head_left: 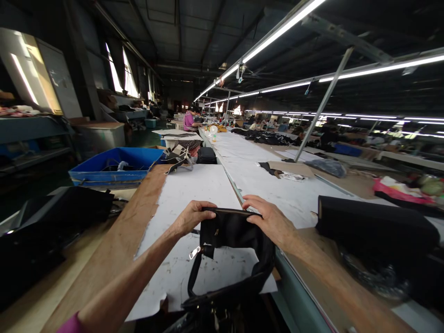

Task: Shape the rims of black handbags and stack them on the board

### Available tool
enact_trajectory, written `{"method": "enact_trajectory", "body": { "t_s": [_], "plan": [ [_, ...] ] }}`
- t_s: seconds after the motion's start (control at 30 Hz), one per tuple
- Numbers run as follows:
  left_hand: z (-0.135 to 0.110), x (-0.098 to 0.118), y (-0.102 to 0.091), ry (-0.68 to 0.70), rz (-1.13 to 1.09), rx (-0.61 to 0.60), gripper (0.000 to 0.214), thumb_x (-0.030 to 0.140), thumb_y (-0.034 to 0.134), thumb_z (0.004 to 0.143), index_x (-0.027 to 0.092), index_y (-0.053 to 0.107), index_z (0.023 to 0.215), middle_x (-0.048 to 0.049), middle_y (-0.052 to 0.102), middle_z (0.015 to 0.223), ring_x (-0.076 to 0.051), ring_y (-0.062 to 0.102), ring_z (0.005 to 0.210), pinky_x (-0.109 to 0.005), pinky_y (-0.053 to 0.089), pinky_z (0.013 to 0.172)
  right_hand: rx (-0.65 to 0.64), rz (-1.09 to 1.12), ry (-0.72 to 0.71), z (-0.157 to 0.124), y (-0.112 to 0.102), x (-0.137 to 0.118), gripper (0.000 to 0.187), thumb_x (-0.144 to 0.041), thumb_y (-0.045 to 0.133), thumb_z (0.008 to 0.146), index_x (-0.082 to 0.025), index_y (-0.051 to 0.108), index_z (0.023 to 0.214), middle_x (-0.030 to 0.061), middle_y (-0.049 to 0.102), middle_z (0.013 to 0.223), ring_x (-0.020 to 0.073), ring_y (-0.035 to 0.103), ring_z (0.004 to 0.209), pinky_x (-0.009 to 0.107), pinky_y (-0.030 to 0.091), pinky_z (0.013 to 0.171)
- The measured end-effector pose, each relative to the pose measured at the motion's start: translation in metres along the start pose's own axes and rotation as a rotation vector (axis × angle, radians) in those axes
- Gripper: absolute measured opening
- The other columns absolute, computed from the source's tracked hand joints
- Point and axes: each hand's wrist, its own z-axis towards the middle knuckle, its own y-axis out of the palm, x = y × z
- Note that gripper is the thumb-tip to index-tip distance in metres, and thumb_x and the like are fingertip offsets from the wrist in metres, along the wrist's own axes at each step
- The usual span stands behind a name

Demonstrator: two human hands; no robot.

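Note:
A small black bag (231,231) with a strap and a metal clasp hangs in front of me over a white paper sheet (194,194) on the long wooden table (118,249). My left hand (192,217) is closed on the bag's top left edge. My right hand (267,217) grips the top right edge, fingers curled over the rim. The strap loops down toward a dark pile of bags (222,314) at the table's near edge.
A blue crate (114,166) stands at the left. Black bags (374,226) lie at the right, and dark pieces (55,217) at the left. Cut parts (180,159) sit further up the table. A person in pink (189,120) works far off. A slanted metal pole (322,106) rises from the table.

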Motion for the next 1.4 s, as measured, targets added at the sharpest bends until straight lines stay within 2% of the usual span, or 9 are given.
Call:
{"method": "enact_trajectory", "body": {
  "t_s": [0.1,0.3,0.43,0.6,0.7,0.8,1.0,1.23,1.4],
  "plan": [
    [-0.001,0.0,0.0,0.005,-0.001,-0.011,0.027,0.025,0.068,0.061,0.012,0.064,0.085,-0.0007,0.065,0.072,-0.012,0.055,0.066,-0.023,0.042,0.067,0.027,-0.035,-0.01,-0.003,0.002,-0.005,0.015,-0.014,0.048,0.071,-0.025,0.051,0.081,-0.003,0.051,0.117,0.0158,0.05,0.103,0.03,0.036,0.087],
    [-0.003,0.003,0.004,0.041,0.097,-0.019,0.021,0.025,0.061,0.066,0.012,0.064,0.082,0.0005,0.062,0.066,-0.011,0.053,0.061,-0.021,0.04,0.061,0.03,-0.178,-0.055,-0.01,0.004,-0.012,0.021,-0.015,0.049,0.073,-0.026,0.051,0.091,-0.0025,0.058,0.103,0.014,0.055,0.085,0.026,0.038,0.074],
    [-0.008,0.014,0.016,0.088,0.291,0.086,0.019,0.026,0.055,0.069,0.014,0.064,0.08,0.0009,0.062,0.067,-0.011,0.052,0.062,-0.021,0.038,0.058,0.01,-0.207,0.05,-0.011,-0.004,-0.006,0.006,-0.023,0.047,0.075,-0.023,0.053,0.073,-0.0036,0.061,0.076,0.0142,0.053,0.073,0.026,0.034,0.066],
    [-0.025,0.037,0.038,0.146,0.596,0.253,0.022,0.03,0.047,0.074,0.017,0.064,0.077,0.0022,0.06,0.062,-0.012,0.051,0.06,-0.022,0.036,0.055,0.012,-0.083,0.206,-0.009,-0.016,-0.002,0.016,-0.031,0.047,0.075,-0.023,0.059,0.068,-0.0028,0.06,0.068,0.0142,0.052,0.069,0.024,0.033,0.064],
    [-0.036,0.038,0.042,0.149,0.674,0.319,0.023,0.032,0.047,0.074,0.018,0.064,0.078,0.0024,0.06,0.062,-0.012,0.05,0.059,-0.022,0.036,0.056,0.058,-0.112,0.311,-0.008,-0.011,-0.009,0.02,-0.033,0.046,0.076,-0.023,0.06,0.066,-0.0024,0.059,0.064,0.014,0.051,0.066,0.024,0.031,0.059],
    [-0.045,0.027,0.034,0.128,0.614,0.292,0.025,0.033,0.046,0.075,0.017,0.064,0.081,0.0018,0.059,0.063,-0.013,0.049,0.059,-0.022,0.036,0.055,0.109,-0.182,0.316,-0.007,0.0,-0.016,0.019,-0.031,0.046,0.076,-0.023,0.06,0.066,-0.0024,0.06,0.067,0.0136,0.051,0.066,0.024,0.029,0.057],
    [-0.045,0.013,0.012,0.118,0.422,0.101,0.028,0.034,0.046,0.078,0.014,0.063,0.087,-0.0004,0.061,0.072,-0.013,0.051,0.067,-0.022,0.038,0.06,0.087,-0.31,0.194,0.001,0.011,-0.011,0.019,-0.029,0.046,0.079,-0.021,0.059,0.068,-0.0009,0.062,0.071,0.0139,0.053,0.071,0.024,0.03,0.061],
    [-0.037,0.009,0.013,0.143,0.424,0.194,0.029,0.036,0.049,0.076,0.016,0.063,0.092,0.0,0.059,0.072,-0.012,0.048,0.065,-0.022,0.037,0.06,0.074,-0.448,0.15,0.003,0.011,-0.008,0.021,-0.031,0.044,0.083,-0.021,0.057,0.07,-0.0005,0.061,0.073,0.0139,0.054,0.071,0.024,0.029,0.059],
    [-0.039,0.013,0.018,0.115,0.385,0.205,0.028,0.037,0.05,0.074,0.015,0.064,0.085,0.0006,0.058,0.067,-0.011,0.046,0.061,-0.021,0.036,0.057,0.045,-0.531,0.124,0.004,0.01,-0.012,0.023,-0.028,0.04,0.086,-0.02,0.056,0.072,0.0013,0.062,0.078,0.0145,0.056,0.073,0.025,0.028,0.057]
  ]
}}
